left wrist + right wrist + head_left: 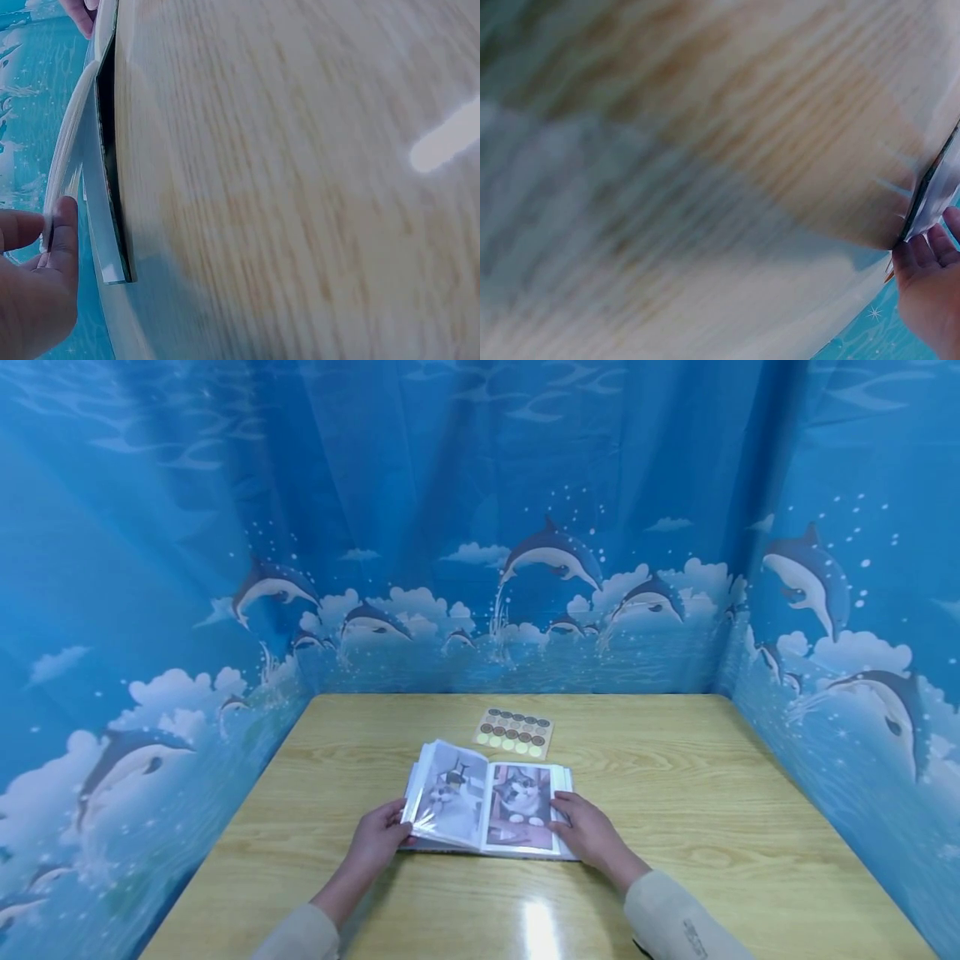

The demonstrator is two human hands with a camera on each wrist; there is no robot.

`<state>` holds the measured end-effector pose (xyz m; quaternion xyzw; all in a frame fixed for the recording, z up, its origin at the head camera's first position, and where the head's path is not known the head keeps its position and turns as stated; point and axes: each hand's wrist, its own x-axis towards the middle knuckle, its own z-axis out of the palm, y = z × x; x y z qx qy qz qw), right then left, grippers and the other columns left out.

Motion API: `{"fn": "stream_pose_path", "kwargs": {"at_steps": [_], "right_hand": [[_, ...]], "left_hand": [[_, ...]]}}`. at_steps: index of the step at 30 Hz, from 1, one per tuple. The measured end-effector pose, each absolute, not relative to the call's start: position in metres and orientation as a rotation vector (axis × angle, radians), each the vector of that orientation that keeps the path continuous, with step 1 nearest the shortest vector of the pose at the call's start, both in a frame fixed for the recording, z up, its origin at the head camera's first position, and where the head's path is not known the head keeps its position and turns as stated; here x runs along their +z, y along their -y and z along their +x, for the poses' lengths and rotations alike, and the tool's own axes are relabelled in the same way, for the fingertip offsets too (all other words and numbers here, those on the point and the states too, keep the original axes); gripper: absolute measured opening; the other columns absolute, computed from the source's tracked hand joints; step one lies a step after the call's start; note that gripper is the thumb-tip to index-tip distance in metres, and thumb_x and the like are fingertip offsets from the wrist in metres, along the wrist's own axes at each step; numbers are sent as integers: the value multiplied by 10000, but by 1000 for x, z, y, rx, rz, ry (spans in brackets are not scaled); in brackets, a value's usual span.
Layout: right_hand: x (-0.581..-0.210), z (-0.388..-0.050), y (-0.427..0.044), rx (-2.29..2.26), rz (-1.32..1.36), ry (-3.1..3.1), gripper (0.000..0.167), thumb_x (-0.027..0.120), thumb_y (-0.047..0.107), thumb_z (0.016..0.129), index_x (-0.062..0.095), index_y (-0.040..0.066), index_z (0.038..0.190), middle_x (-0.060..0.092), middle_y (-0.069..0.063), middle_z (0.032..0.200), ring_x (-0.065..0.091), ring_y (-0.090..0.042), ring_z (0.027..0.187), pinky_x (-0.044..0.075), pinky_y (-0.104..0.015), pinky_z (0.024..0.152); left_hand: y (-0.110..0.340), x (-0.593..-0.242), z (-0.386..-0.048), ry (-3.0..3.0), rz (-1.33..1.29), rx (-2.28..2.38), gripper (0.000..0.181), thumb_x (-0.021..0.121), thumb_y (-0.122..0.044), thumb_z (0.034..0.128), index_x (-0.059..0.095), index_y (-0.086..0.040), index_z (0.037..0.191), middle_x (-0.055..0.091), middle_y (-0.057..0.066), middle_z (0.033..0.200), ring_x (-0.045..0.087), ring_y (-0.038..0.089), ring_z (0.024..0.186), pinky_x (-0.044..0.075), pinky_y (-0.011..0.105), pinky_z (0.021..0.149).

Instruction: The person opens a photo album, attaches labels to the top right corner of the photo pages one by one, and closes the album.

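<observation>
A photo album (483, 802) lies spread out on the wooden table, with a cat picture on its right page and a paler picture under glossy film on its left. My left hand (381, 837) pinches a raised stack of leaves at the left edge; in the left wrist view, thumb and fingers (66, 232) hold this stack above the cover (109, 202). At the album's right edge, my right hand (588, 828) grips the side, thumb on the page. The right wrist view shows its fingers (907, 262) at the album's edge.
Behind the album lies a sheet of round stickers (515, 732), dark and brown circles with a pale yellow row in front. Blue curtains (480, 510) printed with dolphins and clouds close off the table (690, 777) at the back and both sides.
</observation>
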<state>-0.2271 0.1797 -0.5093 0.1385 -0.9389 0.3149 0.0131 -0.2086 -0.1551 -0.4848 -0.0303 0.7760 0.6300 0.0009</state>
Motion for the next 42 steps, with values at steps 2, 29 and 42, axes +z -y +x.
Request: {"fn": "stream_pose_path", "kwargs": {"at_steps": [2,29,42], "right_hand": [[-510,-227,-179,982,432,2927,417,659,124,927,594,-74,1288,514,-237,1405,450,-456,1306,328,-584,1103],[-506,-226,-177,972,443,2938,433,657,131,934,577,-88,1300,506,-254,1403,449,-468,1300,330,-593,1097],[-502,-225,-179,966,462,2933,432,648,123,938,570,-91,1306,498,-264,1408,445,-475,1301,324,-593,1102]], "left_hand": [[156,-486,-209,-2436,-119,1961,467,523,157,874,423,238,1323,624,358,1094,678,229,754,602,318,697],[162,-488,-203,-2874,-60,1423,390,603,-107,946,583,117,1264,585,312,1243,540,462,1189,434,561,1021],[156,-494,-207,-3032,175,1357,290,646,-50,914,661,95,1165,648,260,1132,598,429,1098,475,544,969]]}}
